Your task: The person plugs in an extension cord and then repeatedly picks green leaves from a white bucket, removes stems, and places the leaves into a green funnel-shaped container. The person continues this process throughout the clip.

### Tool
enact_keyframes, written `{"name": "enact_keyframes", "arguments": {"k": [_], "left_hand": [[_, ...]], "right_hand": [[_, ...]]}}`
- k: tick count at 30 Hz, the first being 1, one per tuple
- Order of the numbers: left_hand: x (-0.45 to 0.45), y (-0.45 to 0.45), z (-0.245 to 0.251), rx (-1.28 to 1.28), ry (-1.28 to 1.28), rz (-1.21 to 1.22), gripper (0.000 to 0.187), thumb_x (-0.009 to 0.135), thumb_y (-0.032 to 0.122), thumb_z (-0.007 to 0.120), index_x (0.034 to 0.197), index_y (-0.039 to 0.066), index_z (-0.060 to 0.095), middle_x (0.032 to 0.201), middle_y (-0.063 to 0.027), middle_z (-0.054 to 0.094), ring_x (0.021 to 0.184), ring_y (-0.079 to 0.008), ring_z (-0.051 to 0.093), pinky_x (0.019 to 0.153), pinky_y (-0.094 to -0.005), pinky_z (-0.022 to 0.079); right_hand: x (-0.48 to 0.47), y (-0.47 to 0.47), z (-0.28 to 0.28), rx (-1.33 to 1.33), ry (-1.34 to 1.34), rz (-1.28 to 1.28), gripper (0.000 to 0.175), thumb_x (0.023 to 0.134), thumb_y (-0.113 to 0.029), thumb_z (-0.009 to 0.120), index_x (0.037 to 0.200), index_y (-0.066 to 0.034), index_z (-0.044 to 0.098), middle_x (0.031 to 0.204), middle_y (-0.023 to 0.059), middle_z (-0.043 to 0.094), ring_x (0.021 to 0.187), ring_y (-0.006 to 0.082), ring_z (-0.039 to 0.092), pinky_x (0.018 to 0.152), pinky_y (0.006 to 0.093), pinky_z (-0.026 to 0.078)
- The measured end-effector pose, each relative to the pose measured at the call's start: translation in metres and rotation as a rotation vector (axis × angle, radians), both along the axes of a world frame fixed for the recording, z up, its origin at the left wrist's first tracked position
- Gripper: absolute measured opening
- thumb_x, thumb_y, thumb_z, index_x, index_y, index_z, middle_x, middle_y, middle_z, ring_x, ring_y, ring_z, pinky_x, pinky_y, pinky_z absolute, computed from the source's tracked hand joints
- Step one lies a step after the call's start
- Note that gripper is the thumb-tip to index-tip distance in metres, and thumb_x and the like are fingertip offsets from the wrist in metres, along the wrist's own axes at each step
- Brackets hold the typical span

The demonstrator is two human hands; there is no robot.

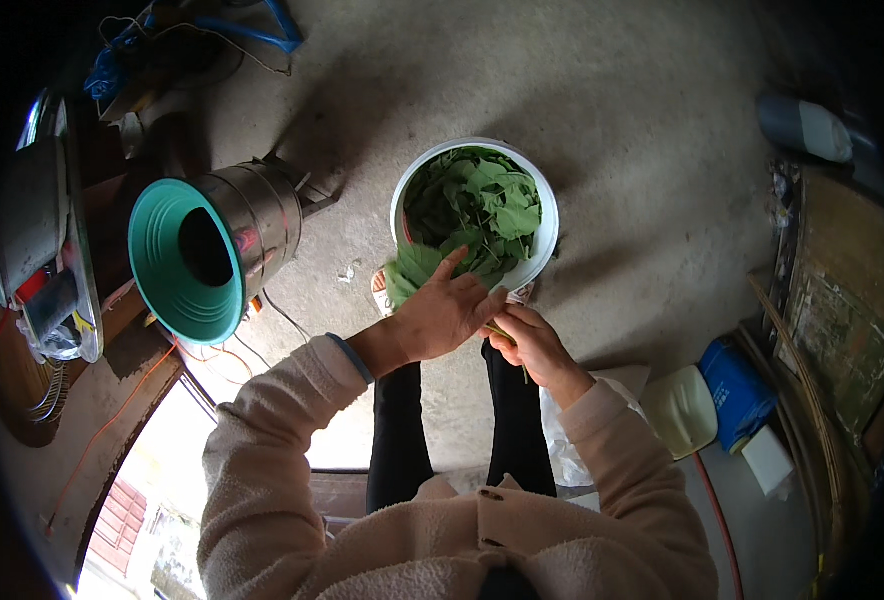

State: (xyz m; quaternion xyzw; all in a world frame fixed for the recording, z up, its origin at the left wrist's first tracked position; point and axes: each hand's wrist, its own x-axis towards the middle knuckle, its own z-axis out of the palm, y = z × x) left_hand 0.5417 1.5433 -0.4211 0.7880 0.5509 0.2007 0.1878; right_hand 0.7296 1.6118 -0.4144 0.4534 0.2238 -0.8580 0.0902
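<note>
A round white bucket (pixel 548 232) stands on the floor before my feet, holding many loose green leaves (pixel 513 202). My left hand (pixel 446 311) reaches over its near rim, back up, with one finger stretched out over a large green leaf (pixel 417 266). Whether its fingers pinch that leaf is hidden. Thin green stems (pixel 515 360) are gripped in my right hand (pixel 536 346), just outside the near rim, and their ends stick out below the fingers. The two hands meet at the thumb of my left hand.
To the left a metal cylinder (pixel 262 206) with a teal funnel-shaped mouth (pixel 149 262) leans towards me. Cables (pixel 281 315) run below it. At the right lie a cream plastic container (pixel 682 412), a blue container (pixel 734 394) and boards (pixel 839 322). A plastic bag (pixel 566 450) sits by my right leg.
</note>
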Motion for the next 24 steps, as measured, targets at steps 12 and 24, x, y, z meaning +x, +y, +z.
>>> {"name": "enact_keyframes", "arguments": {"k": [12, 24], "left_hand": [[0.030, -0.022, -0.029, -0.262, -0.013, 0.250, 0.015, 0.079, 0.017, 0.061, 0.086, 0.006, 0.055, 0.072, -0.0099, 0.059, 0.066, -0.0293, 0.062, 0.067, -0.0400, 0.049], [-0.078, -0.069, -0.012, -0.443, 0.106, 0.883, 0.016, 0.085, 0.016, 0.065, 0.096, 0.008, 0.057, 0.085, -0.0141, 0.065, 0.075, -0.0347, 0.066, 0.063, -0.0447, 0.051]], "right_hand": [[0.002, -0.003, -0.010, 0.279, 0.015, 0.239, 0.019, 0.098, -0.015, 0.054, 0.087, 0.0005, 0.056, 0.065, 0.0048, 0.051, 0.056, 0.0126, 0.046, 0.053, 0.0298, 0.039], [-0.004, -0.019, 0.021, 0.745, 0.188, 0.222, 0.018, 0.097, -0.019, 0.062, 0.096, -0.0017, 0.056, 0.067, -0.0024, 0.049, 0.057, 0.0034, 0.042, 0.051, 0.0234, 0.036]]}}
